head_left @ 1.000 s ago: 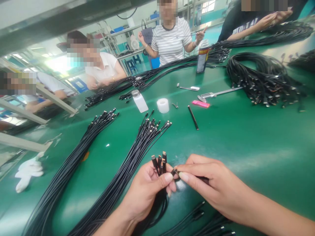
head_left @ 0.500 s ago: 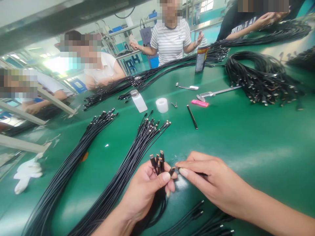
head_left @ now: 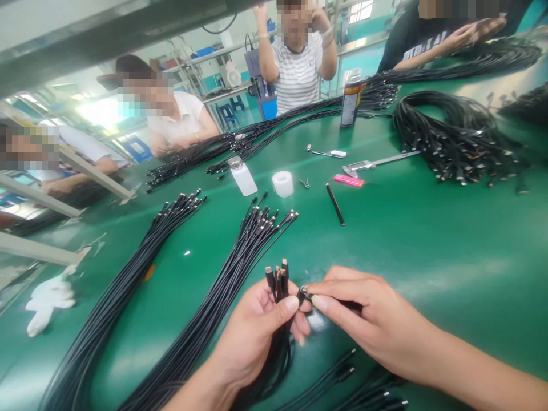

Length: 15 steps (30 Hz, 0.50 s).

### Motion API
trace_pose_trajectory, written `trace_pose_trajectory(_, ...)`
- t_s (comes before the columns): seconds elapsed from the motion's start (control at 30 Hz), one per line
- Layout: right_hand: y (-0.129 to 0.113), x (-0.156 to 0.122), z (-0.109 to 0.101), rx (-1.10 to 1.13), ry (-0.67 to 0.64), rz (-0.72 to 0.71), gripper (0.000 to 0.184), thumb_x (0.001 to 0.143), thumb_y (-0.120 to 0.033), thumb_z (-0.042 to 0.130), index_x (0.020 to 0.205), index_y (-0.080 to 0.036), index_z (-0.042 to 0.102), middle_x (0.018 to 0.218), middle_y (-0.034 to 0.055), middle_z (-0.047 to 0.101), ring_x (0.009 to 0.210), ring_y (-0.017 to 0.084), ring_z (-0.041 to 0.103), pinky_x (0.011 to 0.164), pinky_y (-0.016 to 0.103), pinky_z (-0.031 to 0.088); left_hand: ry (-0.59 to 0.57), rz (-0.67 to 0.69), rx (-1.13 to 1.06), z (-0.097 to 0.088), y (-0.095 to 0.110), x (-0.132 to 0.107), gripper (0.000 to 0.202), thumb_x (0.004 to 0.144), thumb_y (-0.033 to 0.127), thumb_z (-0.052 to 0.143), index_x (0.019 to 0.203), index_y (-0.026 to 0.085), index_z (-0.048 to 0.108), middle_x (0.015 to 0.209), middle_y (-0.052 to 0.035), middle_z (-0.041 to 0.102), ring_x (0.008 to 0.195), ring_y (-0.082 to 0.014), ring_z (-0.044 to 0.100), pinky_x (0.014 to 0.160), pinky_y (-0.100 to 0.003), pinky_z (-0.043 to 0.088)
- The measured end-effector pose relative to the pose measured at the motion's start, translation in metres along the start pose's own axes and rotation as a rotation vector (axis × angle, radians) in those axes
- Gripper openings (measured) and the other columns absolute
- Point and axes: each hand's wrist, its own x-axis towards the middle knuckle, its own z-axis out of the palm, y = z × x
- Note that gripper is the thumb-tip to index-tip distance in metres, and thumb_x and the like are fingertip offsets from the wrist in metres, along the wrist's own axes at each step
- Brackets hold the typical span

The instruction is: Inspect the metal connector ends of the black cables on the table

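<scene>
My left hand point(head_left: 257, 334) grips a bundle of black cables point(head_left: 277, 285) upright, their metal-tipped connectors sticking up above my fingers while the lengths hang down to the table. My right hand point(head_left: 370, 322) reaches in from the right and pinches one small black connector point(head_left: 305, 295) between thumb and forefinger, right next to the bundle. The rest of that cable runs under my right fingers and is partly hidden. Both hands are held just above the green workbench point(head_left: 428, 240).
Loose black cable bundles point(head_left: 214, 297) fan across the bench, with a large heap point(head_left: 449, 137) at the far right. A bottle point(head_left: 242, 177), tape roll point(head_left: 282, 184), caliper point(head_left: 377, 162) and spray can point(head_left: 351, 98) stand beyond. Several co-workers sit opposite.
My right fingertips have closed onto the small connector beside the bundle. Across the bench, the person in the striped shirt has raised both hands to their head.
</scene>
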Motion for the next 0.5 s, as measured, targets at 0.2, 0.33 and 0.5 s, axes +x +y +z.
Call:
trace_pose_trajectory(0.2,0.0023,0.0004,0.0011,-0.007,0.033,0.025,0.031,0.102,-0.018,0.048,0.103,-0.033,0.075,0.090,-0.0055,0.072,0.082,0.012,0.058,0.077,0.024,0.043,-0.001,0.004,-0.003,-0.0011,-0.0003,0.0011,0.015,0.088,0.021,0.068,0.090,0.010,0.058,0.080,-0.0073,0.066,0.062,-0.0133,0.061,0.054,-0.024,0.053)
trace_pose_trajectory(0.33,0.0046,0.0013,0.0018,-0.004,0.062,0.056,0.030,0.101,-0.018,0.048,0.097,-0.029,0.076,0.087,-0.0041,0.072,0.082,0.012,0.059,0.077,0.024,0.044,0.005,0.004,-0.001,-0.0011,-0.0010,0.0012,0.016,0.087,0.021,0.069,0.090,0.010,0.058,0.082,-0.0074,0.066,0.061,-0.0130,0.062,0.054,-0.024,0.053)
trace_pose_trajectory(0.5,0.0101,-0.0002,0.0011,-0.050,0.164,0.151,0.026,0.100,-0.027,0.049,0.097,-0.026,0.074,0.083,-0.0004,0.067,0.079,0.014,0.059,0.072,0.027,0.045,0.020,-0.018,-0.005,-0.0010,-0.0010,0.0004,0.016,0.088,0.022,0.069,0.091,0.011,0.058,0.085,-0.0088,0.068,0.061,-0.0125,0.062,0.055,-0.023,0.053)
